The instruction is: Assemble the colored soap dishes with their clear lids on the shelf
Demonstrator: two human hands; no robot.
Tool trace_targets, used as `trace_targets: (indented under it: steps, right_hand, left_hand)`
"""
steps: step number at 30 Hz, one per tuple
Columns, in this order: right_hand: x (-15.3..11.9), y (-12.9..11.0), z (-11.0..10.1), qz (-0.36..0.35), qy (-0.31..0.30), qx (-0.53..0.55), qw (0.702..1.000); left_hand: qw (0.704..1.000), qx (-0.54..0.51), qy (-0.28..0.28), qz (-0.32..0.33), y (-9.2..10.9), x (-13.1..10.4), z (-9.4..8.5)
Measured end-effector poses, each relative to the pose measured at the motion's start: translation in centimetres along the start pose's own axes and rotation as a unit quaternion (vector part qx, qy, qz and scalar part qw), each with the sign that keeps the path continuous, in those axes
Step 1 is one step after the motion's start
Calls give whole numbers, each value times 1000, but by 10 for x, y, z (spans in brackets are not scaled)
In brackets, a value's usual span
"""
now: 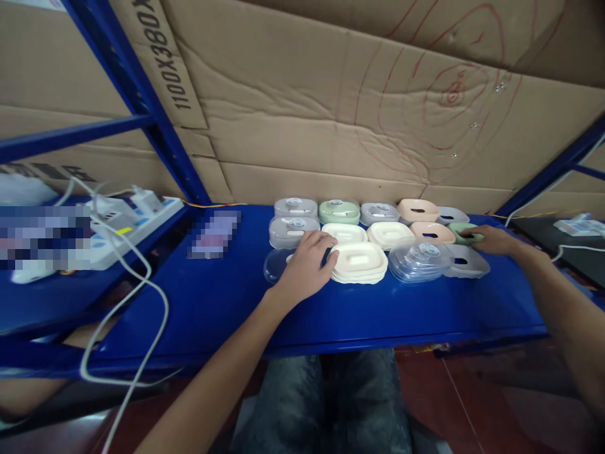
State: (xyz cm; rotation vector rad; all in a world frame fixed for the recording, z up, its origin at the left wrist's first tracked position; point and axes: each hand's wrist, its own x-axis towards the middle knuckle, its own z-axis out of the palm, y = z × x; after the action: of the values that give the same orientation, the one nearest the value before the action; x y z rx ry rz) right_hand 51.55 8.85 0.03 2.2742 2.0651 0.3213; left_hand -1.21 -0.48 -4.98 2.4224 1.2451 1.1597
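Note:
My left hand (309, 261) is beside a stack of cream trays (359, 263). Its thumb and fingers are apart at the stack's left edge, and nothing shows in its grasp. Partly under this hand lies a clear lid (275, 265). At the right end of the rows, my right hand (494, 239) has its fingers on a green soap box base (458, 230), thumb side hidden. Next to it are a grey base (466, 268) with a slot and a peach base (432, 233). A stack of clear lids (418, 268) stands between the cream trays and the grey base.
Behind are closed grey boxes (295, 208), a closed green box (339, 212) and more cream trays (390, 235). A blurred-out phone-like object (215, 233) lies on the blue table (212, 296). White cables (163, 309) and a power strip (165, 214) are at left; cardboard (293, 94) stands behind.

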Motion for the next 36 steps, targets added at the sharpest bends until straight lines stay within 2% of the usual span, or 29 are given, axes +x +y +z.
trace_targets:
  steps: [3, 6, 8, 10, 12, 13, 15, 17, 20, 22, 26, 36]
  right_hand:
    - [-3, -5, -13, 13, -8, 18, 1000]
    - [-5, -24, -39, 25, 57, 29, 998]
    - [-6, -48, -59, 15, 106, 48, 993]
    - [-7, -82, -79, -14, 139, 69, 988]
    - [-11, -125, -96, -72, 137, 92, 984]
    - [-13, -149, -102, -122, 123, 107, 979]
    - [-18, -198, -110, -276, 52, 165, 945]
    - [-23, -245, -111, -355, 0, 177, 918]
    - [-23, -301, -104, -393, -60, 112, 911]
    - [-20, -325, -97, -394, -84, 66, 913]
    - [-11, -343, -83, -373, -97, 28, 922]
    - [-2, -333, -70, -362, -106, 26, 926]
  left_hand:
    - [999, 25, 30, 0, -4, 1, -2]
    - [995, 63, 71, -5, -9, 2, -5]
    - [993, 77, 85, -10, -10, 3, -7]
    - [994, 69, 81, -10, -8, 3, -8]
    - [998, 35, 52, 7, -2, 2, -8]
    - [999, 13, 31, 21, 2, 1, -9]
    - [999, -22, -14, 47, 9, -1, -9]
    - [996, -30, -48, 63, 13, -4, -8]
    - [995, -4, -75, 72, 12, -8, -6]
    - [993, 4, -88, 73, 9, -9, -4]
    - [992, -1, -103, 76, 8, -10, -3]
    - [992, -14, -111, 62, 9, -11, -1]
